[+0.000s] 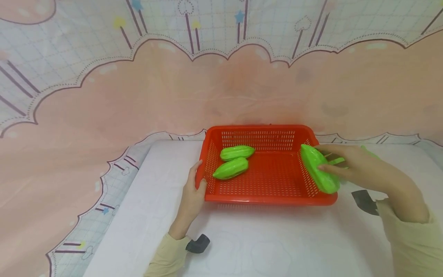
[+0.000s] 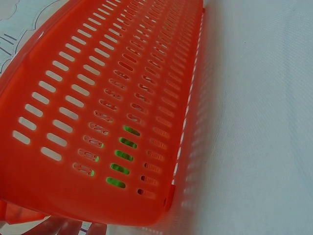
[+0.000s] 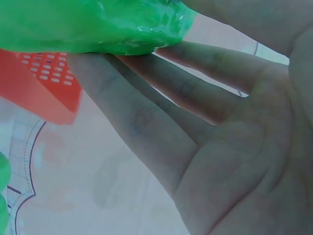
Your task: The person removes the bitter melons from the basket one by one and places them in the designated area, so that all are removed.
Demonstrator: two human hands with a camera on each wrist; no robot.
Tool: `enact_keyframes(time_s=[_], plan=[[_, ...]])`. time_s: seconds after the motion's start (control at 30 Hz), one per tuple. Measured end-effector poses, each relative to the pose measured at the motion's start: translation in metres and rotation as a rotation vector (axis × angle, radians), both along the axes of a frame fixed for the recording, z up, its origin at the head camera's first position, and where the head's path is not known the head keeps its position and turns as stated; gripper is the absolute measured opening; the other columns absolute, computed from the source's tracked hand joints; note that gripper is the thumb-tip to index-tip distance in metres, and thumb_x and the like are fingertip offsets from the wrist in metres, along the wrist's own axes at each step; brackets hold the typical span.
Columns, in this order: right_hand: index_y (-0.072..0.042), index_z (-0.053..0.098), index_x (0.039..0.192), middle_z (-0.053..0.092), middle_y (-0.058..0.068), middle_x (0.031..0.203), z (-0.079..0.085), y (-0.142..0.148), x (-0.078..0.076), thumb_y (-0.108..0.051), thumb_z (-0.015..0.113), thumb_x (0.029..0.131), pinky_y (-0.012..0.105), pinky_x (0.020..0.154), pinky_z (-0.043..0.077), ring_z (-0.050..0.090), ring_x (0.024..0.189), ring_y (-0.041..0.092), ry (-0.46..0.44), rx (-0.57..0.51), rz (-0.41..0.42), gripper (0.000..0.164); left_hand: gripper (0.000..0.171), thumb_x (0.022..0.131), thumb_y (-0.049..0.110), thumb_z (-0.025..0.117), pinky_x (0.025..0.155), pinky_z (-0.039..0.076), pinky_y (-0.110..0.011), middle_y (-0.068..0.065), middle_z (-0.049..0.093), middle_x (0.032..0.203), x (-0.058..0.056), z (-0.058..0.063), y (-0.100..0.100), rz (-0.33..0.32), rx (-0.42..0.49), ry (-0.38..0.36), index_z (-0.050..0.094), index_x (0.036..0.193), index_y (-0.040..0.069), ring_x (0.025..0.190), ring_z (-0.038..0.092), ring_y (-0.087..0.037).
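Observation:
A red plastic basket (image 1: 259, 199) with slotted walls stands on the table. Two green ridged star fruits, one (image 1: 237, 152) behind the other (image 1: 231, 168), lie in its left part. My left hand (image 1: 194, 192) grips the basket's left rim; in the left wrist view only its fingertips (image 2: 63, 228) show, at the bottom edge. Over the basket's right wall, my right hand (image 1: 356, 165) holds another star fruit (image 1: 320, 169), tilted, between thumb and fingers. The right wrist view shows the fingers (image 3: 142, 117) against the underside of this fruit (image 3: 98, 27).
More green fruit (image 1: 370, 152) shows partly behind the right hand, on the table's right side. The white tabletop (image 1: 249, 242) extends in front of the basket. A patterned pink and white cloth (image 1: 225, 92) hangs behind the table. Both wrists carry dark devices.

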State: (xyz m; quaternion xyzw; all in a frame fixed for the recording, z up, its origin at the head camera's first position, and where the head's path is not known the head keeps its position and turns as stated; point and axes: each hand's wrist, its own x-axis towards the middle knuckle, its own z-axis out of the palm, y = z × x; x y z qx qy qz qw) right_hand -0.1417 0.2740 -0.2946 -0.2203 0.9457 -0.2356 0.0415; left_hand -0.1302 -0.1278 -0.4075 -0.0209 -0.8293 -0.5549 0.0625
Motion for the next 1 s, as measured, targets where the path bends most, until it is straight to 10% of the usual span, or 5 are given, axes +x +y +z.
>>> enact_keyframes(time_s=[0.73, 1.0], plan=[[-0.008, 0.051, 0.143, 0.067, 0.007, 0.120, -0.004, 0.019, 0.009, -0.026, 0.070, 0.092, 0.021, 0.068, 0.055, 0.066, 0.103, 0.030, -0.001, -0.032, -0.030, 0.058, 0.058, 0.100, 0.006, 0.044, 0.085, 0.058, -0.043, -0.013, 0.043, 0.151, 0.001, 0.002, 0.000, 0.012, -0.007, -0.007, 0.029, 0.155, 0.021, 0.097, 0.061, -0.030], [-0.005, 0.049, 0.144, 0.066, 0.012, 0.121, -0.009, 0.027, 0.010, -0.030, 0.069, 0.093, 0.039, 0.070, 0.060, 0.065, 0.104, 0.034, -0.001, 0.017, -0.071, 0.061, 0.059, 0.100, 0.005, 0.044, 0.092, 0.055, -0.045, -0.013, 0.041, 0.153, 0.000, 0.001, 0.001, 0.008, -0.005, -0.006, 0.029, 0.155, 0.020, 0.108, 0.060, -0.031]])
